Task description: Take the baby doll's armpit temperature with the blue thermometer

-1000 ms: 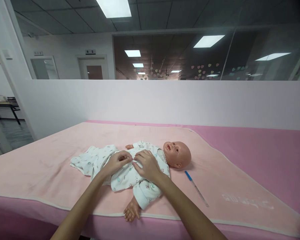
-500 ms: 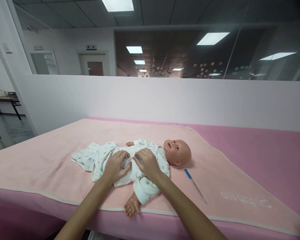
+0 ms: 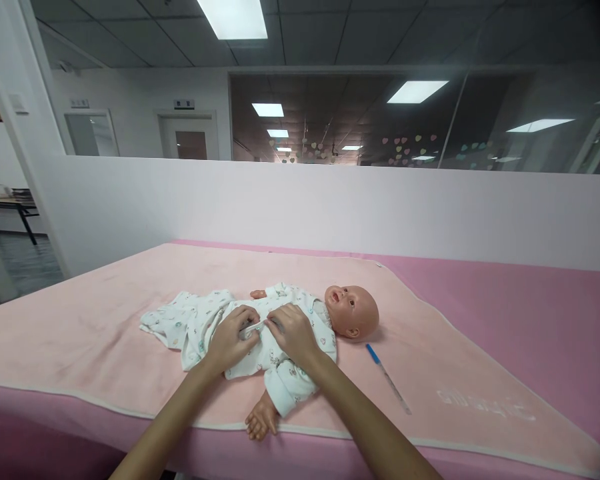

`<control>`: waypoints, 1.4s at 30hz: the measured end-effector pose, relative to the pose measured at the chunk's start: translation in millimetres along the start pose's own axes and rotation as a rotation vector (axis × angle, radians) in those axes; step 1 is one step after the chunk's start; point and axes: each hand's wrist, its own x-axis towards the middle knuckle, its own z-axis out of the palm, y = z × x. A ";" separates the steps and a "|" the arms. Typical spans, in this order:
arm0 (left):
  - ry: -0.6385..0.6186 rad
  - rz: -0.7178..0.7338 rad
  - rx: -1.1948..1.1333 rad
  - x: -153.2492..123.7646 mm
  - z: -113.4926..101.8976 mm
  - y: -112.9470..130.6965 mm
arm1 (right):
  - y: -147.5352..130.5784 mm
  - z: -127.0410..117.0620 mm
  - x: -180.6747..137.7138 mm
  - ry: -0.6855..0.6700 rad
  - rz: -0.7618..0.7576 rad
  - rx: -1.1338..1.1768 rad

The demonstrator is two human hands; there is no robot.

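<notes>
A baby doll point(image 3: 354, 312) lies on its back, head to the right, dressed in a white printed romper point(image 3: 207, 320). Over its belly, my left hand point(image 3: 231, 339) pinches the romper's front between thumb and fingers. Close beside it, my right hand point(image 3: 295, 335) is closed on the same cloth, its fingertips nearly meeting the left ones. A narrow white fold point(image 3: 253, 328) of fabric stretches between the two hands; the exact fastening there is too small to make out. One doll hand point(image 3: 263, 417) rests near the front edge.
A slim clear stick with a blue end point(image 3: 389, 379) lies right of the doll. Beneath everything spreads a peach-pink mat point(image 3: 95, 320) with pale edging, on a pink padded surface point(image 3: 525, 307). A low white wall point(image 3: 330, 207) with glass above stands behind.
The whole view has tilted slightly upward, so the scene sits a little lower. Both hands keep their grip on the romper's front, with only a slight shift of the fingers.
</notes>
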 end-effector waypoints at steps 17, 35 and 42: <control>0.016 0.017 0.004 -0.2 -0.2 -2.0 | 0.4 0.6 -0.4 0.007 0.008 -0.015; 0.041 -0.023 -0.081 0.6 0.9 -3.5 | -0.4 -3.5 -2.8 -0.017 -0.220 -0.014; 0.059 -0.041 -0.075 -0.1 3.4 -7.8 | -2.6 -4.6 -3.4 -0.073 -0.220 -0.021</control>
